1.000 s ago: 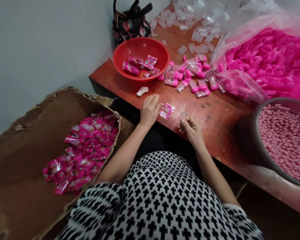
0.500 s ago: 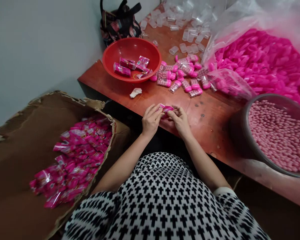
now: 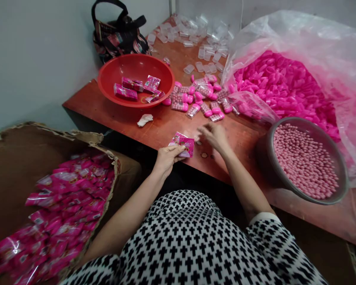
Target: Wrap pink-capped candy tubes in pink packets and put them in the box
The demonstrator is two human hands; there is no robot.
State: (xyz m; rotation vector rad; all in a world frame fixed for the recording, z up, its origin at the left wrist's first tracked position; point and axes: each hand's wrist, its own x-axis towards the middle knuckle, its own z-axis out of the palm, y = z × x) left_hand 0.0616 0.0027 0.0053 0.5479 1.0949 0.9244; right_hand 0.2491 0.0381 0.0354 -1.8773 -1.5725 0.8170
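Note:
Near the table's front edge, my left hand [image 3: 167,158] pinches a flat pink printed packet [image 3: 187,147] between thumb and fingers. My right hand [image 3: 214,136] is raised to the right of the packet, apart from it, its fingers slightly blurred and spread with nothing seen between them. Beyond my hands lie several small clear bottles with pink caps and pink beads [image 3: 179,106]. A red bowl [image 3: 106,85] at the back left holds several pink packets [image 3: 125,92].
A cardboard box [image 3: 6,158] of pink packets stands at the left. White scrap [image 3: 144,120], a handbag [image 3: 118,41], clear empty containers [image 3: 206,53], a plastic bag [image 3: 311,31] of pink caps [image 3: 284,79] and a grey tub [image 3: 268,158] of pink beads [image 3: 305,160] occupy the table.
My hands have parted. The packet now lies flat and in fuller view in my left hand, while my right hand has let go of it. The camera view has shifted rightward.

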